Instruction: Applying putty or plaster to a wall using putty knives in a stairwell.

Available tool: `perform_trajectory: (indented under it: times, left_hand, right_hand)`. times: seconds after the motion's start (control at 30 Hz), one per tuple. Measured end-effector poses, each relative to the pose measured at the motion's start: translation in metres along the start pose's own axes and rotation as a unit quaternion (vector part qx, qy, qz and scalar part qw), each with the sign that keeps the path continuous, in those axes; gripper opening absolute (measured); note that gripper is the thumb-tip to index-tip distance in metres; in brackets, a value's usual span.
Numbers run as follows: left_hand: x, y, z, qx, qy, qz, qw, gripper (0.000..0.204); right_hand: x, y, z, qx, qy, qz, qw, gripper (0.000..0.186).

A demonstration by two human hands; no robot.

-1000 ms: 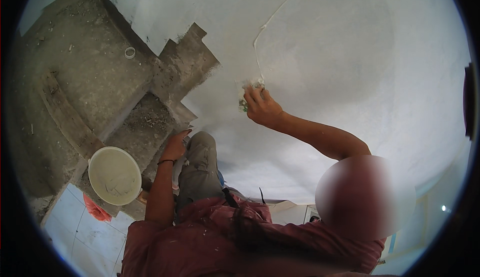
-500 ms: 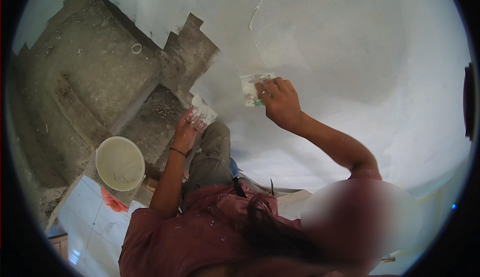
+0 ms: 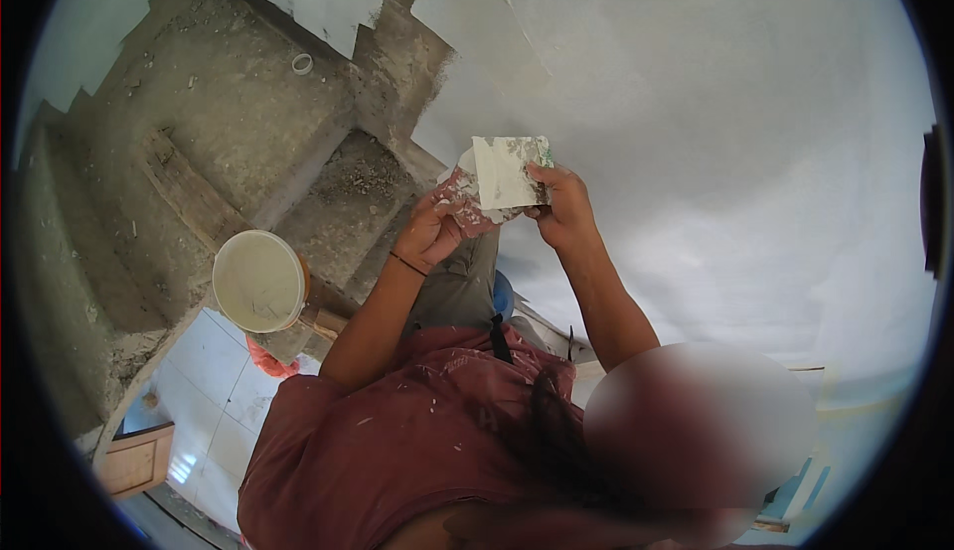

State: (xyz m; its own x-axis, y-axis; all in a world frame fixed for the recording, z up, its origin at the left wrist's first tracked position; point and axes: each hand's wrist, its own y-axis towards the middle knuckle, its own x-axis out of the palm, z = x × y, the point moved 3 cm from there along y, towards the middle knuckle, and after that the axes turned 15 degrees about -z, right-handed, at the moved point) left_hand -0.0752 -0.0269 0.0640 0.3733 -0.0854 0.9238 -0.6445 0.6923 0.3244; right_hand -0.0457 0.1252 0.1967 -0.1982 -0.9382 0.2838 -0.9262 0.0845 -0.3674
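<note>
My right hand grips a flat, squarish putty scraper by its right edge, thumb on top. Pale filler covers most of its face, with a little green showing at the upper corner. My left hand is closed on a second, reddish putty scraper, also smeared with filler. The two scrapers overlap, the right one lying over the left and hiding part of it. Both hands are held close together in front of the plastered wall, which has damp-looking grey patches.
A round bucket with pale residue inside stands at lower left, near a wooden plank. Rough concrete steps rise to the left. A small white ring lies on them. Something red sits beneath the bucket by pale floor tiles.
My right hand has come off the wall, moving left with its scraper. My left hand has risen to the right, bringing the scrapers together. The view has shifted, so the bucket appears higher.
</note>
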Motion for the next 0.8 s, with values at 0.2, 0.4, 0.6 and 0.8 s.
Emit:
perform_trajectory:
  times: [0.2,0.4,0.6,0.8]
  left_hand:
    - [0.017,-0.015,0.008,-0.013,0.01,-0.007,1.0,0.057]
    - [0.039,-0.026,0.012,0.001,0.019,-0.006,1.0,0.053]
    - [0.061,-0.04,0.022,0.003,0.018,-0.006,1.0,0.056]
    - [0.058,-0.04,0.036,0.053,0.026,0.008,0.998,0.06]
  right_hand:
    - [-0.01,0.001,0.003,0.016,-0.095,0.005,0.995,0.015]
    - [-0.01,0.0,0.013,0.007,0.003,-0.01,1.0,0.015]
    - [-0.009,0.007,0.009,-0.01,0.087,-0.049,0.995,0.02]
    - [0.008,0.005,-0.018,-0.165,0.004,-0.037,0.986,0.018]
